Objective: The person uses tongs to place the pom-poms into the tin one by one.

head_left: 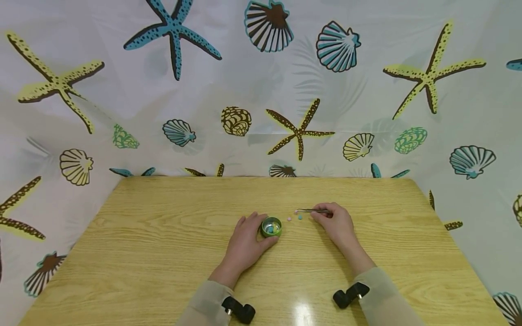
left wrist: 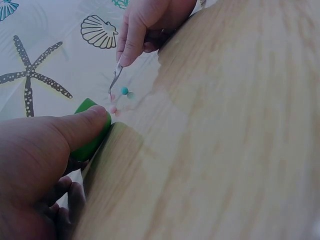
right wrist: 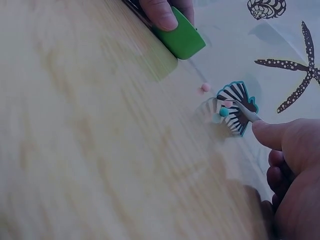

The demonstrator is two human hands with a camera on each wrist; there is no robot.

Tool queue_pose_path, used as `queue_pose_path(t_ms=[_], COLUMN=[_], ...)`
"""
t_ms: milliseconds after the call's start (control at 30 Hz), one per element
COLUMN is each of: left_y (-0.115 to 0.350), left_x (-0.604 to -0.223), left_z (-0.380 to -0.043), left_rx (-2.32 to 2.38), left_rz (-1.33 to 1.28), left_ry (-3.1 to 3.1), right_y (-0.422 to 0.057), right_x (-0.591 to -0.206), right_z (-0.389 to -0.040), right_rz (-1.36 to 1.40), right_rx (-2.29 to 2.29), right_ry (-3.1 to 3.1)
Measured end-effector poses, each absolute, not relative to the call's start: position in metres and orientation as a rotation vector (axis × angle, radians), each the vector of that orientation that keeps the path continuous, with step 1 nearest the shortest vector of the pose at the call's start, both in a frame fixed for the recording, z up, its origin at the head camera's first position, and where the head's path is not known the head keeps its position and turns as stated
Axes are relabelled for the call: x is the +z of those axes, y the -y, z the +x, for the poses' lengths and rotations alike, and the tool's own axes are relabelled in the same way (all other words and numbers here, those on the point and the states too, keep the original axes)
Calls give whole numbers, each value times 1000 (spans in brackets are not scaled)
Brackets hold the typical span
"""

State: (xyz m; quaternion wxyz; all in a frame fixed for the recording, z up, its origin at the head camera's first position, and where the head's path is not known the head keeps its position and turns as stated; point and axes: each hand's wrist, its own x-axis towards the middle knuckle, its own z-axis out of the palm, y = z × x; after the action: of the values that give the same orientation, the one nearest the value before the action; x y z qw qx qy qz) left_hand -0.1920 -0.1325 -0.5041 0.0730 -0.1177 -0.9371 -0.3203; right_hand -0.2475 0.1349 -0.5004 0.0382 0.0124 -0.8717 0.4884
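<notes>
My left hand (head_left: 244,244) holds a small round green cup (right wrist: 184,40) on the table, thumb and fingers curled about its sides. Teal and yellow beads (head_left: 272,229) lie inside it. To the right, my right hand (head_left: 336,226) pinches metal tweezers (head_left: 314,210) with bent tips pointing left. Those tips are right at a pink bead (right wrist: 228,104); I cannot tell if they grip it. Close by are a teal bead (left wrist: 124,90) and another pink bead (head_left: 289,219), between the cup and the right hand.
The wood-grain table (head_left: 163,271) has a glossy top and reaches back to a white cloth (head_left: 253,90) printed with starfish and shells. The cloth also hangs at both sides. A black wrist camera (head_left: 238,310) sits on the left sleeve, another black camera (head_left: 350,295) on the right.
</notes>
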Motion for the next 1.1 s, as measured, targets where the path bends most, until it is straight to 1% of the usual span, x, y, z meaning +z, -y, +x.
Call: queue_pose_path(t_ms=[633, 1100], left_y=[132, 133], left_x=[-505, -506], left_z=[-192, -192], left_rx=[-939, -931], left_rz=[-355, -351], left_ry=[2821, 2818], right_y=[-134, -125], right_x=[-493, -478], right_z=[-239, -225], right_rz=[64, 135], right_rx=[1533, 1580], right_ry=[2644, 2614])
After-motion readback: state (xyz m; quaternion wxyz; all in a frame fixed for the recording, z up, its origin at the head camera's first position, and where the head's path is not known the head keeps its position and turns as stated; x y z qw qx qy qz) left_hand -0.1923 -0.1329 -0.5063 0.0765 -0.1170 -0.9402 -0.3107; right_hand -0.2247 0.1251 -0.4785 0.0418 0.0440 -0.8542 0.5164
